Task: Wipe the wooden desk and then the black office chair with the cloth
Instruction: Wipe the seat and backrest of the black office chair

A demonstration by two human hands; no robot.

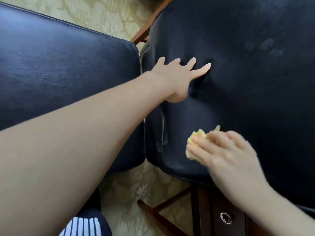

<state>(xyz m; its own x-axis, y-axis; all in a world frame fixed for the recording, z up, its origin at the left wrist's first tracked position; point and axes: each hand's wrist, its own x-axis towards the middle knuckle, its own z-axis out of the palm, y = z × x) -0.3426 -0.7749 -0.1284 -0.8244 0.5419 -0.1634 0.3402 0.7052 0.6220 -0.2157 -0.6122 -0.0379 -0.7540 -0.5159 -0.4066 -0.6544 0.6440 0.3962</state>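
The black office chair [255, 92] is under treatment, so the desk stage is judged complete. The left hand [177, 77] is laid flat on the upholstery, fingers spread and straight, denting the padding. This is apparently done to steady the chair against the wiping stroke. The yellow cloth [193, 139] is bunched under the right hand [226, 154], whose fingers are curled over it and pressed to the lower padding. Motion blur is noted there. Smudges [265, 46] higher up are not yet reached. A second dark cushion [59, 68] lies just beside.
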